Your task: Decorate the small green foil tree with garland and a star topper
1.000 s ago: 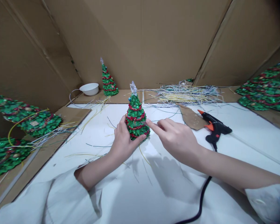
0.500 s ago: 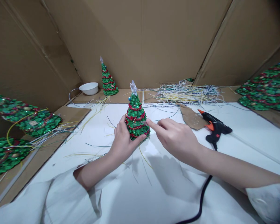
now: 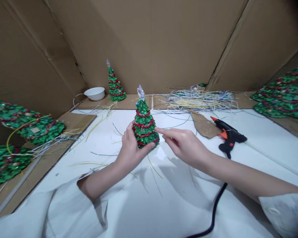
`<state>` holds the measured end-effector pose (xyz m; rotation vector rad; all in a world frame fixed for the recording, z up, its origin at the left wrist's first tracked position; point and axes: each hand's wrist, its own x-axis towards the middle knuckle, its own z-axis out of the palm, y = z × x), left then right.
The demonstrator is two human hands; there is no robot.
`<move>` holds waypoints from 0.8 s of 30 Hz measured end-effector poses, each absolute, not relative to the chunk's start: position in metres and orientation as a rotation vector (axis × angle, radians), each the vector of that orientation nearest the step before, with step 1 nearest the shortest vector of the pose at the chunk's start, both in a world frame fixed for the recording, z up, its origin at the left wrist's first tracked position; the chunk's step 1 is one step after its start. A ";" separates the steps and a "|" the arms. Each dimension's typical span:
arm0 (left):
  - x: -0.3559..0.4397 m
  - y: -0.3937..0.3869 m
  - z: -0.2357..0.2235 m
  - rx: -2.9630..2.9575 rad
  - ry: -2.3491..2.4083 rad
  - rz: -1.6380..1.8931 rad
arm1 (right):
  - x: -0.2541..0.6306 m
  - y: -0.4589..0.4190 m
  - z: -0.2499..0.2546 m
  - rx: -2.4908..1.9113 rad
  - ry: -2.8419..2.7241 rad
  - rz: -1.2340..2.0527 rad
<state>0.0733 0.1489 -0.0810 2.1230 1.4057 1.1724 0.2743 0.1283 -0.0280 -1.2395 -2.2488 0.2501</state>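
Note:
A small green Christmas tree (image 3: 144,127) with red garlands and a clear star on top stands upright, leaning slightly left. My left hand (image 3: 132,143) is closed around its lower left side, thumb across the front near the base. The index finger of my right hand (image 3: 182,140) is stretched out, its tip touching the tree's right edge. The thumb sits apart below it and the other fingers are partly hidden. I make out nothing held in that hand. Thin yellow and green wires (image 3: 99,154) lie left of the tree.
A black and orange glue gun (image 3: 229,134) rests at right, beside a cardboard scrap (image 3: 205,125). Behind are a wire bundle (image 3: 201,99), a white bowl (image 3: 95,94) and another tree (image 3: 116,86). More trees stand at the left (image 3: 32,124) and right (image 3: 283,96) edges.
My right index finger has straightened against the tree's right side, with the thumb dropping away from it. The tree has tilted slightly left. My left hand keeps its hold.

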 end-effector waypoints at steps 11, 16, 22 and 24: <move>0.073 0.148 -0.081 2.127 1.444 1.126 | 0.274 0.129 -0.022 -1.273 -2.173 0.333; 0.074 0.148 -0.081 2.117 1.450 1.136 | 0.276 0.126 -0.022 -1.338 -2.223 0.100; 0.074 0.148 -0.080 2.120 1.440 1.139 | 0.275 0.124 -0.021 -1.354 -2.262 0.077; 0.074 0.148 -0.081 2.115 1.435 1.146 | 0.275 0.124 -0.022 -1.353 -2.273 0.093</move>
